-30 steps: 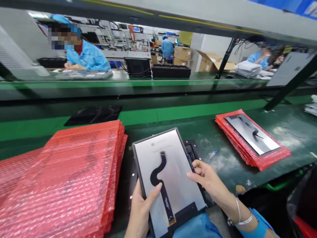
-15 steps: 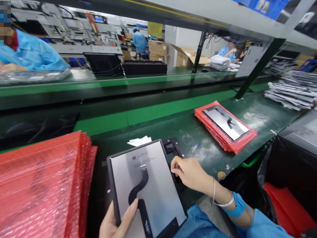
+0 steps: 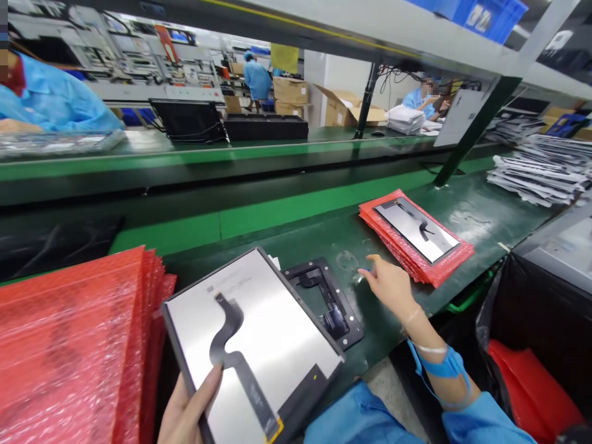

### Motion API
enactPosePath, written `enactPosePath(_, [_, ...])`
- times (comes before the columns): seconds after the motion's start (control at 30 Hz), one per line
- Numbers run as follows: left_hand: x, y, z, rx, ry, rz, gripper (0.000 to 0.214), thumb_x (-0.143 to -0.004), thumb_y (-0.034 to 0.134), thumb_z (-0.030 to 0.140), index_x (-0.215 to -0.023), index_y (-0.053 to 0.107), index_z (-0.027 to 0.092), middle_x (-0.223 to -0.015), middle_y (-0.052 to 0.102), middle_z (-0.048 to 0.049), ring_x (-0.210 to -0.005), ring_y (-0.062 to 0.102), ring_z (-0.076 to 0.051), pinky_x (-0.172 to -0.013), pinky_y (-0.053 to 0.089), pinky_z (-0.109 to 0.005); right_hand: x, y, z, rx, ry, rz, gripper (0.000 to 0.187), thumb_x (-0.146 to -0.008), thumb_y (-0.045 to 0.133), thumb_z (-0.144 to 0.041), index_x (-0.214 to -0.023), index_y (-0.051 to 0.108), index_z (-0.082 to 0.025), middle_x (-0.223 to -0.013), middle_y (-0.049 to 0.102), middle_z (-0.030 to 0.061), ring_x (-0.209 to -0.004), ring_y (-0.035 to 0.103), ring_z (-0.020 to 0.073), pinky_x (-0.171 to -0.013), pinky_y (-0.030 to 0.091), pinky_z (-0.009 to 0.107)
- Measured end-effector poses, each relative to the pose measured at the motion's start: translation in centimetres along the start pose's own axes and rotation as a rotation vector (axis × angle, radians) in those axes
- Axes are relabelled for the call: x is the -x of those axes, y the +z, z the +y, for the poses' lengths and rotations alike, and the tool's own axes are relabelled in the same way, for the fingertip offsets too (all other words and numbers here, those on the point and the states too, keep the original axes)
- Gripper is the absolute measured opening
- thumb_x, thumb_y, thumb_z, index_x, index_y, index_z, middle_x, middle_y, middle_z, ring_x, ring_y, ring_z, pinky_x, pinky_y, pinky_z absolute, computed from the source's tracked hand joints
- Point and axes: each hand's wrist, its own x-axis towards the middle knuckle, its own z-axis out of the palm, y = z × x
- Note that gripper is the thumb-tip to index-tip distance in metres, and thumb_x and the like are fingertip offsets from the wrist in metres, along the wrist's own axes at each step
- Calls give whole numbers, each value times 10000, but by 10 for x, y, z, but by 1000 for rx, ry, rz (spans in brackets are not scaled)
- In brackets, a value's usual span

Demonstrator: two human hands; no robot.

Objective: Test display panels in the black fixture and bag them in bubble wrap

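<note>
My left hand (image 3: pixel 187 410) grips the near edge of a display panel (image 3: pixel 263 333), silver back up, with a black flex cable (image 3: pixel 231 345) running down it; my thumb lies on the cable. The panel is tilted above the bench. My right hand (image 3: pixel 391 283) reaches out over the green bench (image 3: pixel 485 216), fingers loosely extended, nothing in it that I can see. It hovers between a black jig (image 3: pixel 326 302) and a stack of red bubble bags (image 3: pixel 409 250). A second display panel (image 3: pixel 416 229) lies on top of that stack.
A tall pile of red bubble bags (image 3: pixel 74 345) fills the left. A conveyor belt (image 3: pixel 185 228) runs behind the bench. Stacked grey sheets (image 3: pixel 541 169) lie at the far right, a black-lined bin (image 3: pixel 541 320) stands at my right. People in blue coats work beyond the line.
My right hand left the jig beside the panel and moved right toward the small red stack. The panel swung left and tilted, uncovering the black jig. My view shifted slightly right.
</note>
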Motion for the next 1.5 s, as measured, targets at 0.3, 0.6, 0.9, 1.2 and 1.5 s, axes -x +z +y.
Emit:
enactPosePath(0.3, [9, 28, 13, 96, -12, -164, 754, -551, 850, 319, -1252, 609, 181, -1042, 740, -81, -949, 695, -299, -792, 581, -341, 63, 3, -88, -151, -1272, -72, 296, -956, 466, -146, -1219, 592, -95, -1225, 665, 126, -1192, 577, 217, -911, 520, 359])
enactPosePath(0.6, [-7, -6, -6, -5, 512, -225, 617, -857, 611, 416, -1434, 425, 304, -1373, 582, -94, -1293, 514, -281, -1083, 395, -439, 37, 12, -69, -785, -225, 318, 272, -912, 573, -322, -1131, 686, -208, -976, 747, 66, -997, 688, 241, -928, 535, 406])
enactPosePath(0.9, [-45, -75, -51, -636, 421, -73, 573, -909, 452, 523, -1430, 430, 283, -1548, 376, -59, -1456, 260, -210, -1211, 67, -411, 24, 24, -41, -1030, 428, -224, 417, -633, 805, -429, -959, 671, -206, -929, 738, 56, -908, 696, 298, -764, 579, 395])
enactPosePath(1.2, [-41, -73, -48, -753, 525, -138, 517, -908, 500, 437, -1405, 472, 298, -1516, 426, -43, -1433, 313, -217, -1203, 162, -426, 26, 42, -49, -911, 430, -376, 407, -611, 827, -423, -923, 681, -207, -873, 744, 53, -842, 707, 298, -729, 579, 391])
enactPosePath(1.5, [-43, -72, -54, -834, 594, -171, 491, -946, 456, 387, -1424, 448, 273, -1512, 430, -41, -1436, 309, -209, -1208, 162, -449, 24, 42, -48, -863, 419, -396, 299, -659, 800, -380, -903, 688, -248, -859, 738, 26, -883, 701, 298, -799, 567, 415])
